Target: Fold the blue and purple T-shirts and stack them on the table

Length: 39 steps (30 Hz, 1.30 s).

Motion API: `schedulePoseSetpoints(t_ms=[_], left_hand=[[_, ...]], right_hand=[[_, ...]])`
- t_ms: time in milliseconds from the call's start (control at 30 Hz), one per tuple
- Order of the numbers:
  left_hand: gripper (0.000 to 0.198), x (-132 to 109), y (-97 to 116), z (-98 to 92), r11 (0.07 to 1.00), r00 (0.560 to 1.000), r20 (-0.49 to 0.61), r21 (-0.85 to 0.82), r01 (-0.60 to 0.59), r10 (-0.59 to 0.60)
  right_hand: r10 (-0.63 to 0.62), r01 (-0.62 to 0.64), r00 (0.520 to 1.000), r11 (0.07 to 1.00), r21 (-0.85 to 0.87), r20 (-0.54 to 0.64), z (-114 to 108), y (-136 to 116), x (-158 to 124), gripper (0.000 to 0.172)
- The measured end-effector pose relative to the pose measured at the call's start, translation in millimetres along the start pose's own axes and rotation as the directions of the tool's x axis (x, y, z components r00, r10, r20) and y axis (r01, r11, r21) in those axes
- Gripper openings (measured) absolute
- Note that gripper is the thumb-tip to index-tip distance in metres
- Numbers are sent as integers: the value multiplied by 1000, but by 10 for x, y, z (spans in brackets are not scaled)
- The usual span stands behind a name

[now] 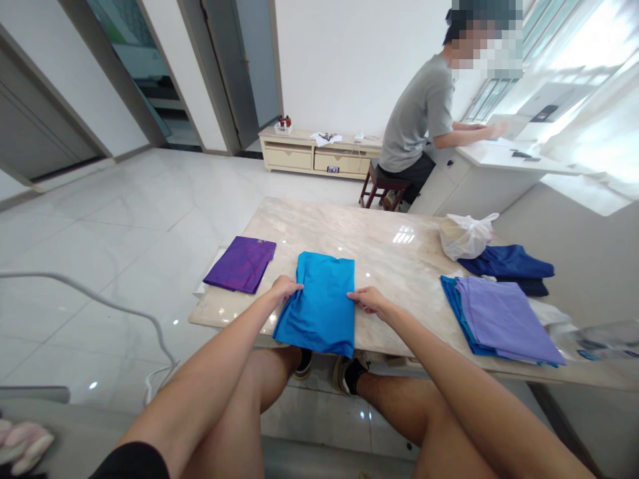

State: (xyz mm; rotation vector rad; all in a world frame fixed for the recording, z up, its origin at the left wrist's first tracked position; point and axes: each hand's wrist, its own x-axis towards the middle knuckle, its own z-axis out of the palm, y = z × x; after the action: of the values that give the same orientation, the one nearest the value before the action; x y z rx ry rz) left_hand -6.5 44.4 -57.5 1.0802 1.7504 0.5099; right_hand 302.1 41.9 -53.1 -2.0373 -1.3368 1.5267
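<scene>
A bright blue folded cloth (322, 303) lies on the marble-look table (329, 223), its near edge hanging a little over the table's front. My left hand (285, 287) pinches its left side, and my right hand (368, 299) pinches its right side at about the same height. To the left rests a purple folded cloth (240, 265), partly on a white flat item at the table's edge. On the right side lies a lavender folded cloth (506, 316) on top of a teal-blue cloth (456, 313).
A white plastic bag (466, 234) and dark blue cloth (509, 263) sit at the table's right. Clear plastic bottles (604, 340) lie at the right edge. Beyond, a person in a grey shirt (422, 110) sits on a stool by a white desk. A low cabinet (287, 156) stands against the wall.
</scene>
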Motion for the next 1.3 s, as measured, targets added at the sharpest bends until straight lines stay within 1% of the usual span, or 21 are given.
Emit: schedulePoseSetpoints(t_ms=[167, 333, 433, 567, 700, 800, 867, 933, 967, 1000, 1033, 1067, 1133, 1167, 1200, 1233, 1267, 1300], left_hand=[[56, -51, 63, -66, 996, 997, 19, -23, 82, -81], [59, -161, 221, -67, 995, 997, 7, -60, 84, -83], [55, -245, 348, -88, 992, 999, -3, -115, 48, -49], [49, -377, 488, -146, 978, 1000, -24, -207, -18, 14], [52, -513, 593, -187, 948, 995, -39, -302, -97, 89], [54, -602, 654, -185, 917, 988, -49, -370, -152, 144], [54, -647, 683, -172, 898, 983, -63, -402, -182, 171], [53, -681, 706, -160, 881, 970, -116, -407, -243, 214], [53, -697, 717, -155, 872, 956, -157, -392, -292, 250], [52, -711, 731, -151, 863, 933, -205, -363, -353, 295], [50, -726, 747, -150, 847, 901, -255, -322, -422, 352], [47, -740, 766, -150, 823, 857, -302, -274, -497, 417], [41, -770, 811, -157, 743, 747, -373, -190, -642, 550], [38, -784, 833, -163, 696, 694, -394, -166, -699, 603], [36, -796, 852, -169, 655, 652, -403, -155, -740, 642], [34, -803, 867, -175, 627, 629, -401, -157, -763, 665], [33, -805, 877, -178, 616, 625, -392, -166, -770, 675], [32, -800, 880, -179, 619, 632, -380, -175, -766, 675]], right_hand=[[-35, 35, 999, 997, 69, -9, -104, -52, -92, 29], [-72, 77, 996, 991, 110, -51, -185, -94, -224, 25], [-106, 117, 991, 984, 131, -82, -250, -139, -279, 21], [-166, 189, 976, 968, 163, -143, -410, -194, -345, 23], [-255, 293, 947, 936, 196, -197, -617, -233, -440, 26], [-291, 342, 927, 916, 209, -237, -756, -255, -512, 30], [-334, 392, 903, 898, 199, -272, -833, -264, -546, 35], [-407, 477, 850, 864, 160, -334, -898, -272, -572, 42], [-449, 525, 810, 842, 127, -377, -928, -277, -587, 44], [-491, 574, 760, 814, 85, -426, -957, -285, -606, 45], [-535, 622, 700, 783, 35, -473, -984, -295, -630, 45], [-584, 669, 634, 743, -20, -508, -1009, -306, -661, 43], [-682, 752, 508, 649, -114, -527, -1052, -329, -740, 38], [-717, 783, 465, 607, -138, -519, -1068, -337, -785, 37], [-738, 802, 443, 580, -142, -509, -1079, -342, -829, 36], [-742, 812, 442, 570, -128, -504, -1086, -342, -871, 37], [-733, 813, 453, 573, -103, -506, -1088, -339, -906, 40], [-717, 807, 475, 586, -73, -510, -1084, -331, -932, 43]])
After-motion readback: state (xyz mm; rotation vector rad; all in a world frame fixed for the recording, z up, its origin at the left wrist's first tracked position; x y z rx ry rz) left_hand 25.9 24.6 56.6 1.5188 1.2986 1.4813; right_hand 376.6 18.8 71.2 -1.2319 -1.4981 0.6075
